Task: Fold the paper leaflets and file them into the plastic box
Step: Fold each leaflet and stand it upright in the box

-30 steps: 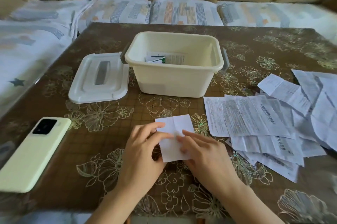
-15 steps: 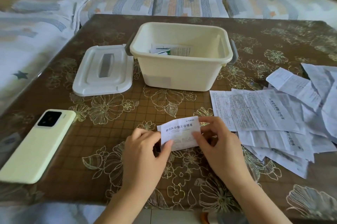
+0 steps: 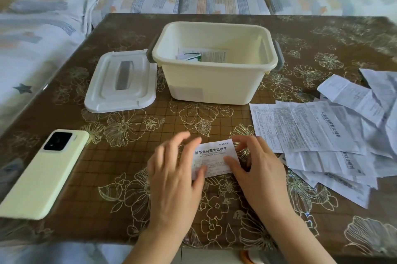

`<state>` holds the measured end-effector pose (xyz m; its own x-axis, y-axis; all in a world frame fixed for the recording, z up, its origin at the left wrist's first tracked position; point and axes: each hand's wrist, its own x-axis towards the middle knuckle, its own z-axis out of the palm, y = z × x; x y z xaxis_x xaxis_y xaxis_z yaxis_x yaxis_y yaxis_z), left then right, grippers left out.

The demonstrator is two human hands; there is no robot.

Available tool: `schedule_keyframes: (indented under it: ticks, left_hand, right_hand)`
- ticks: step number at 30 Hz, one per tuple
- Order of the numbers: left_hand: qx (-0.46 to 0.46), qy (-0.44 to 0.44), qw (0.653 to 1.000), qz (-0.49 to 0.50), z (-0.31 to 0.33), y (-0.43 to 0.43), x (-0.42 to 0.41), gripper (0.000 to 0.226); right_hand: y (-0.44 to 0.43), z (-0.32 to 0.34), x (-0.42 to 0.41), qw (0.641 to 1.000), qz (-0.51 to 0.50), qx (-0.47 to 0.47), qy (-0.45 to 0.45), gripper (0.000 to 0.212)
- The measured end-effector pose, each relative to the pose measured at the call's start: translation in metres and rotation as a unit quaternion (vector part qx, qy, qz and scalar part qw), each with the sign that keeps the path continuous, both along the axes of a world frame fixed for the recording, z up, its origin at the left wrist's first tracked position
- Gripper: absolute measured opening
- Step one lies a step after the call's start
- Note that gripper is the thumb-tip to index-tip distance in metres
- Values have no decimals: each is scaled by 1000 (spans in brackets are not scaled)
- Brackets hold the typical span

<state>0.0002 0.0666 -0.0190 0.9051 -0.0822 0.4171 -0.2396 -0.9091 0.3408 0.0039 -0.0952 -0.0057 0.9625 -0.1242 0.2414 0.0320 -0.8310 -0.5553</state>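
Cream rectangular plastic box (image 3: pixel 214 83), open, stood beyond the grip; loose white printed leaflets (image 3: pixel 311 130) lay right of it. Right hand (image 3: pixel 257 169) pinched the small folded white paper leaflet (image 3: pixel 214 156); left hand (image 3: pixel 171 175), fingers slack, touched its left edge by the thumb.

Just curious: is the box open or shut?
Open. The box is uncovered; its lid lies beside it, and leaflets show inside.

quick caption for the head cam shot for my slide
The right hand pinches a folded leaflet, left hand touching it, before the open plastic box; unfolded leaflets lie piled at right.
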Motion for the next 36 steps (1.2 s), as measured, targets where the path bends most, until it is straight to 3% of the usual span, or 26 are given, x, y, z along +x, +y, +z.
schedule_keyframes:
  ticks: [5, 9, 17, 26, 32, 34, 36]
  left_hand:
    - [-10, 1, 999, -30, -7, 3, 2, 22]
    - [-47, 33, 998, -37, -9, 8, 9, 24]
    - [-28, 85, 995, -47, -3, 8, 17, 49]
    - [-28, 89, 994, -54, -2, 8, 18, 51]
    - [-18, 109, 992, -54, 0, 7, 19, 53]
    - [-14, 111, 992, -54, 1, 6, 19, 53]
    - [-12, 109, 992, -54, 1, 6, 20, 54]
  right_hand:
    - [6, 19, 1, 990, -42, -59, 123, 57]
    - [10, 32, 5, 972, -54, -100, 205, 65]
    - [10, 34, 14, 959, -57, -97, 261, 59]
    - [14, 31, 5, 978, -32, -65, 194, 32]
    - [3, 19, -6, 991, 21, 97, 86, 8]
    - [-1, 19, -8, 986, 46, 152, 55, 15]
    - [-5, 18, -8, 985, 90, 148, 24, 29]
